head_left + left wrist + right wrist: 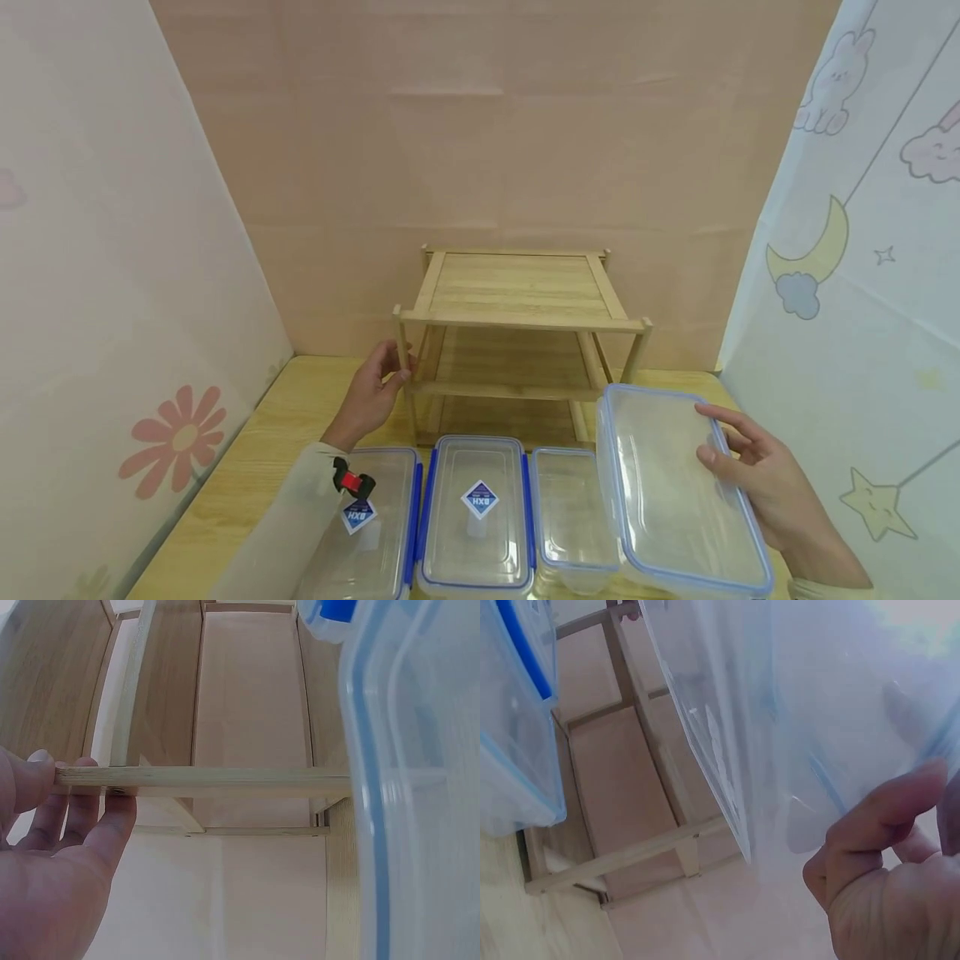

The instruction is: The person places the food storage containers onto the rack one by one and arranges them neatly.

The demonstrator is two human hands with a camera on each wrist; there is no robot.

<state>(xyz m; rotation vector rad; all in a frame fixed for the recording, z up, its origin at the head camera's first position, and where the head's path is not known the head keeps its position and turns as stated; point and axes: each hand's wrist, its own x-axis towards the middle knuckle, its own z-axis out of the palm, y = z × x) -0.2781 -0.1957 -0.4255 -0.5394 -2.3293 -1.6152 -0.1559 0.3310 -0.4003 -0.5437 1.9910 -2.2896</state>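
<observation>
In the head view, my left hand (371, 398) holds the front left post (404, 354) of a wooden shelf rack (525, 287). The left wrist view shows its fingers and thumb around that post (225, 780). My right hand (765, 471) grips a clear plastic food container (686, 492) with a light blue rim by its right side, thumb on the lid. This container is tilted and raised at the rack's front right, beside a smaller clear container (576, 512). In the right wrist view, the held container (735, 712) hides part of the rack.
Two clear containers with dark blue side clips, one in the middle (476, 542) and one on the left (367, 554), lie in front of the rack on a wooden table (217, 533). Patterned sheets (97, 275) stand at both sides, a plain backdrop (487, 167) behind.
</observation>
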